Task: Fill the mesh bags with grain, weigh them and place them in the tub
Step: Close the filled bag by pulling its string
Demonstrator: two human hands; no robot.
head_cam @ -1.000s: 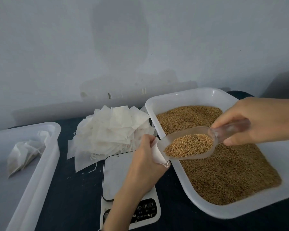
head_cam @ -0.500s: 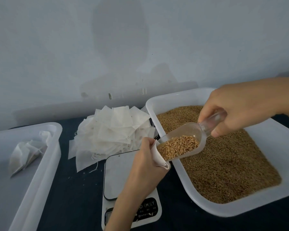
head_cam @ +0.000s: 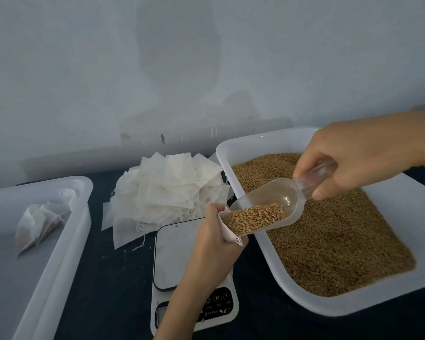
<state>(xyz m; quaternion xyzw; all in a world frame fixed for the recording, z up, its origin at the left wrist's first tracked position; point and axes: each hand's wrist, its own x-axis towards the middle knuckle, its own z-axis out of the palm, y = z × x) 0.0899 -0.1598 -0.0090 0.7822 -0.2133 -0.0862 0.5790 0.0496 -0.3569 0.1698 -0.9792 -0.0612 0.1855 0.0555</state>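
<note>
Right hand (head_cam: 358,155) gripping scoop (head_cam: 268,212), tipping grain at the bag (head_cam: 231,235) left hand (head_cam: 216,231) is pinching over the scale (head_cam: 179,251) edge; scale labels unreadable.

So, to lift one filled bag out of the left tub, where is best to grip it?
Pinch the bunched neck of a filled bag from above. The bags lie slumped on the floor of the tub, whose walls block any sideways approach.
</note>
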